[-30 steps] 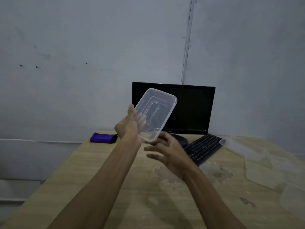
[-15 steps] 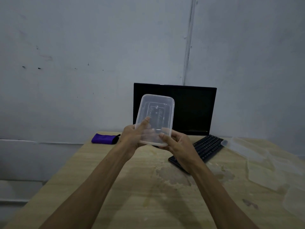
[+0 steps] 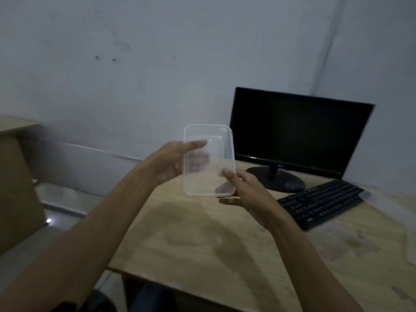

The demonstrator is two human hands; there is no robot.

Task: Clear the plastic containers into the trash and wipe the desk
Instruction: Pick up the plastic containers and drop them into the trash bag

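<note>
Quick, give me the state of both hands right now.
Left hand: holding the left side of the clear rectangular plastic container, thumb across its front.
Right hand: holding the same container at its lower right corner.

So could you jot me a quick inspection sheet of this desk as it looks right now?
Surface: pale wooden desk, stained in patches.
Job's things: clear rectangular plastic container, held above the desk; more clear plastic at the far right edge, blurred.
Clutter: black monitor, screen dark; black keyboard.
Hands: left hand and right hand both grip the container.
Cables: nothing seen.
Surroundings: grey wall; brown cabinet on the left.
</note>
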